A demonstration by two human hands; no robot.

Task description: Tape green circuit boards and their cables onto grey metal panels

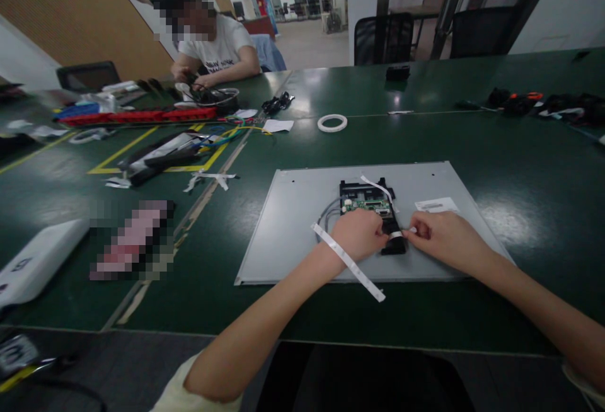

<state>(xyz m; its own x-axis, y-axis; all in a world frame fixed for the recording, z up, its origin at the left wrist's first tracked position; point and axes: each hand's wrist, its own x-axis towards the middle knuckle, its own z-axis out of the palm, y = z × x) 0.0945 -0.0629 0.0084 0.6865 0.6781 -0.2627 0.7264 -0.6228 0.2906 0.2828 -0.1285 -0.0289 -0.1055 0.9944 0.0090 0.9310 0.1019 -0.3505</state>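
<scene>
Module (pixel 394 246), black, lies on the grey panel (pixel 269 235), near its middle, directly in front of the person. Green board (pixel 373 205) shows in its upper part. White tape band (pixel 396 234) crosses its lower end. Left hand (pixel 360 234) is curled over the module's left side, fingertips at the band's left end; cannot tell whether they pinch it. Right hand (pixel 444 242) is just beside the module on its right, thumb and index together on the band's right end. Curved white strip (pixel 378 186) sits on the module's top end. Grey cables (pixel 324 215) loop out on its left, partly behind the left hand. Long strip (pixel 354 268) lies slantwise across the left wrist, lower end past the panel's near edge. White label (pixel 437 205) is on the panel, beyond the right hand. Panel rests on the green table (pixel 534 166). Tape roll (pixel 333 129) lies beyond the panel; black cord bundle (pixel 277 104) farther left. White box (pixel 45 261) and a pixelated pink item (pixel 137 235) lie on the left. Co-worker (pixel 220 43) sits across the table, both hands at dark cables.
</scene>
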